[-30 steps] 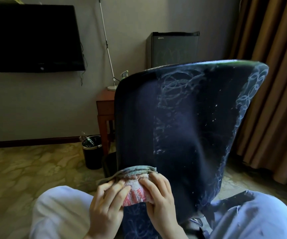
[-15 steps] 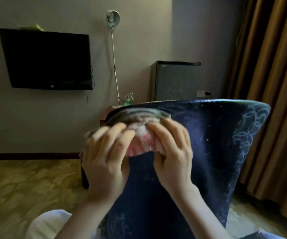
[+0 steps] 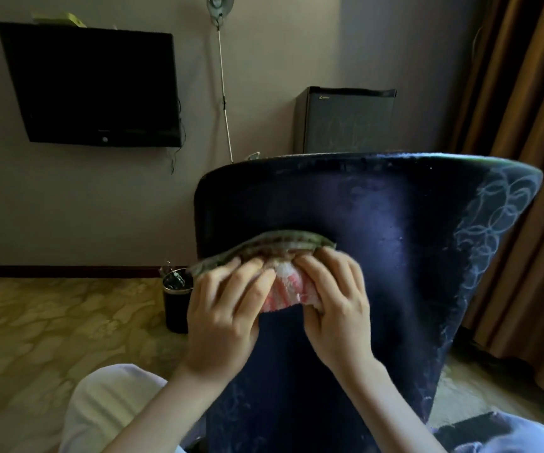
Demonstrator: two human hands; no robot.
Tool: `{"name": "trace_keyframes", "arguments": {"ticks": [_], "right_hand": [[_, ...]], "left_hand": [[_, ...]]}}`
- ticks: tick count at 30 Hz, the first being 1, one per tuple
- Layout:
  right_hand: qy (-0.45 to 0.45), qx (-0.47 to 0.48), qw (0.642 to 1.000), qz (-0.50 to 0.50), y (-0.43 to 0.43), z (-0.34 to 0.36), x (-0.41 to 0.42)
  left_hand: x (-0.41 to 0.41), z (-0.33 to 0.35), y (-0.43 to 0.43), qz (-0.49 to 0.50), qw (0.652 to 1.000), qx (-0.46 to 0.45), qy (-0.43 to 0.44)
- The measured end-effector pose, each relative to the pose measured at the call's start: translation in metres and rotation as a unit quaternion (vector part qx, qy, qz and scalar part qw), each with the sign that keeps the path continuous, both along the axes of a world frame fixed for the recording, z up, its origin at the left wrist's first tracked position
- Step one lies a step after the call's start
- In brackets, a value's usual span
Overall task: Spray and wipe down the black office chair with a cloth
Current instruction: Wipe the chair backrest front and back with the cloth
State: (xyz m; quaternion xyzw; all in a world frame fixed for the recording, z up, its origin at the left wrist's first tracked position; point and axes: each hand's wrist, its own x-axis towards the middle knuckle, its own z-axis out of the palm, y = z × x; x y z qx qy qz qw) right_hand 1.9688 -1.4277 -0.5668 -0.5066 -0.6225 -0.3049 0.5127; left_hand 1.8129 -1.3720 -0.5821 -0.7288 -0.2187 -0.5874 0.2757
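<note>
**1. Pale trouser knee** (image 3: 110, 407), nearest. The person is set low and close behind the chair, probably for reach.

**2. Left hand** (image 3: 221, 308) and **right hand** (image 3: 336, 305). They lie side by side with fingers curled over one wad of fabric and bearing on it. Both are occupied and neither is free. Two hands probably give firmer pressure against an upright surface.

**3. Pink-and-white terry cloth with a green striped border** (image 3: 283, 291). It is bunched and pressed to the backrest at about mid-height, left of centre. Its left end overhangs the chair's edge.

**4. Black upholstered office chair** (image 3: 388, 256). The rear of the backrest faces the viewer. Pale scribbled marks remain along the right edge and low down, while the middle looks clean. Judged: wiping is under way and the right band is still to do.

**5. Black cylindrical waste bin** (image 3: 175, 299). It stands on the patterned floor beyond the chair's left edge.

**6. Far wall.** Dark mini fridge (image 3: 345, 122), black wall-mounted television (image 3: 94, 86), thin-poled lamp (image 3: 221, 76) and brown curtain (image 3: 525, 125).

**Change.** Half a second earlier, cloth and hands were at the backrest's top rim. Now they sit lower, which reads as a downward stroke.
</note>
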Motion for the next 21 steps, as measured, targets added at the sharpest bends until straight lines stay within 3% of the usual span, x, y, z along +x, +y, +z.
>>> {"name": "trace_keyframes", "arguments": {"ticks": [4, 11, 15, 21], "right_hand": [[-0.023, -0.062, 0.998, -0.012, 0.001, -0.05, 0.003], [-0.062, -0.082, 0.994, -0.032, 0.005, -0.086, -0.003], [-0.052, -0.048, 0.997, -0.031, 0.006, -0.058, -0.007], [-0.05, 0.064, 0.996, -0.029, -0.003, 0.064, -0.016]], "left_hand": [[-0.001, -0.051, 0.006, 0.01, 0.999, -0.049, 0.016], [-0.007, -0.088, 0.011, 0.038, 0.994, -0.092, 0.035], [-0.009, -0.055, 0.012, 0.021, 0.997, -0.075, 0.012], [-0.003, 0.06, 0.009, -0.012, 0.998, 0.014, -0.062]]}}
